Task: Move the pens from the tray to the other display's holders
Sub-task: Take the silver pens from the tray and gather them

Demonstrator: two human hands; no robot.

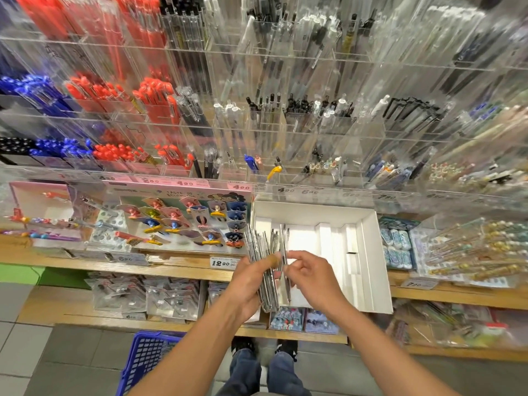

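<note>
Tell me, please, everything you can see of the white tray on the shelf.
The white tray is a shallow rectangular box, cardboard by its look, with low upright walls and white inner dividers forming long slots. It rests on the wooden shelf, below the clear acrylic holders. The slots that show look empty. The hands hold the pens in front of its near left part, hiding that area.

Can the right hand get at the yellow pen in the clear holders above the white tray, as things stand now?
Probably yes, once freed. The right hand pinches one pen from the bundle of pens that the left hand grips. The yellow pen stands beyond the white tray, with nothing between.
</note>
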